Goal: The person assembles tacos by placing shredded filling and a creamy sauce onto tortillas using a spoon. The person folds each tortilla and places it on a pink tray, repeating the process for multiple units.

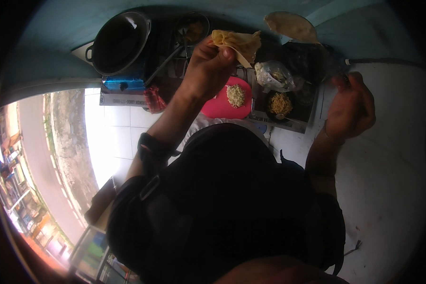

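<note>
Left grip (208, 61) pinching folded flatbread (236, 43) above white floor (388, 180).

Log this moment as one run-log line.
left hand: holds folded flatbread | right hand: raised, empty, apart from food | pink plate: filling heap | black pan: on stove

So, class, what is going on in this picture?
A person holds a folded flatbread up in the left hand. The right hand hangs half open off to the side, holding nothing clearly visible. Below are a pink plate with a small heap of filling, a dark wok and another flatbread.
</note>
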The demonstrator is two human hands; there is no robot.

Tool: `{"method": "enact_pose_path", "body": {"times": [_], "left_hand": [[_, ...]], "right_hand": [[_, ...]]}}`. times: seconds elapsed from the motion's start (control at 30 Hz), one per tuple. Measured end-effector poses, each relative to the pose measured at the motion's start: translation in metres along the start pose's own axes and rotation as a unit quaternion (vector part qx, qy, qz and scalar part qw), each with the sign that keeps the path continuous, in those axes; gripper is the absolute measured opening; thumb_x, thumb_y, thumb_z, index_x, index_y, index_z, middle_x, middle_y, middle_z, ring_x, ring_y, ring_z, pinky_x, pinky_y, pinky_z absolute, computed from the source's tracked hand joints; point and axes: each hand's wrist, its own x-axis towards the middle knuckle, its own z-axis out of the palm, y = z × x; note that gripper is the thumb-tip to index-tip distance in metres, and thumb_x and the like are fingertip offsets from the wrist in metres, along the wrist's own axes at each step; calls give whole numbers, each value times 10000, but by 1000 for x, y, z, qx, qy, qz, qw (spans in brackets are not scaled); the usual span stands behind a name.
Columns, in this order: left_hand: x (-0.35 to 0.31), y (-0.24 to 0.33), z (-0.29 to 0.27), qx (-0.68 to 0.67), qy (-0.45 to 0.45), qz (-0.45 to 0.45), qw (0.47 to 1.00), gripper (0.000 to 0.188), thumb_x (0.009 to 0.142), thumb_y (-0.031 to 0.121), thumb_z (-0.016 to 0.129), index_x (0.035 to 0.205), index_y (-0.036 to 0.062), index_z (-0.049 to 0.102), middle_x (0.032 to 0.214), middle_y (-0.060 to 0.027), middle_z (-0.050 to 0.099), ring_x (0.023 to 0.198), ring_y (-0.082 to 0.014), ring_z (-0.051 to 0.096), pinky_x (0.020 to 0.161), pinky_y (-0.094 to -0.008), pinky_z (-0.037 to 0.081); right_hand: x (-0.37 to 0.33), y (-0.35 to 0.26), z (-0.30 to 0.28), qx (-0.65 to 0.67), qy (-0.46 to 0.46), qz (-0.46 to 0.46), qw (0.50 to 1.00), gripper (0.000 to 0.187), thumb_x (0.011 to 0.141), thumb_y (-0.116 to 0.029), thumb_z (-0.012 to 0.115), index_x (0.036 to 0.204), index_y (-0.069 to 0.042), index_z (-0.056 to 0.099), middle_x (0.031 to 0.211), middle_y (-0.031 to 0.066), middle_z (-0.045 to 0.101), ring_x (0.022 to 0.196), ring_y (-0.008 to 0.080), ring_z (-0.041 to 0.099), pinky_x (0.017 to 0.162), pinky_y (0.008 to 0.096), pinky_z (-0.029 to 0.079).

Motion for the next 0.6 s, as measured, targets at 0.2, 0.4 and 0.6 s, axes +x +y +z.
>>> {"method": "enact_pose_path", "body": {"times": [0.2, 0.4, 0.6], "left_hand": [[5, 5, 3, 64, -10, 46, 997, 321, 891, 234, 656, 1104, 7, 578, 1042, -72, 643, 958, -123, 587, 854, -254, 456], [9, 7, 7, 46, 2, 38, 998, 268, 906, 185, 634, 1096, 5, 581, 985, -60, 643, 893, -109, 585, 824, -248, 458], [10, 7, 12, 20, 20, 35, 999, 200, 914, 110, 603, 1075, -5, 575, 948, -54, 625, 875, -116, 582, 807, -264, 472]], "right_hand": [[9, -1, 9, -34, -104, -72, 991, 226, 897, -79, 511, 972, 90, 641, 906, 190, 652, 745, 243, 668, 647, 292, 512], [15, -8, 4, -67, -134, -87, 985, 218, 885, -82, 518, 960, 73, 651, 824, 173, 667, 735, 236, 650, 667, 307, 489], [15, -12, 3, -98, -126, -120, 980, 239, 875, -121, 532, 953, 58, 669, 758, 146, 691, 731, 224, 615, 693, 333, 459]]}}
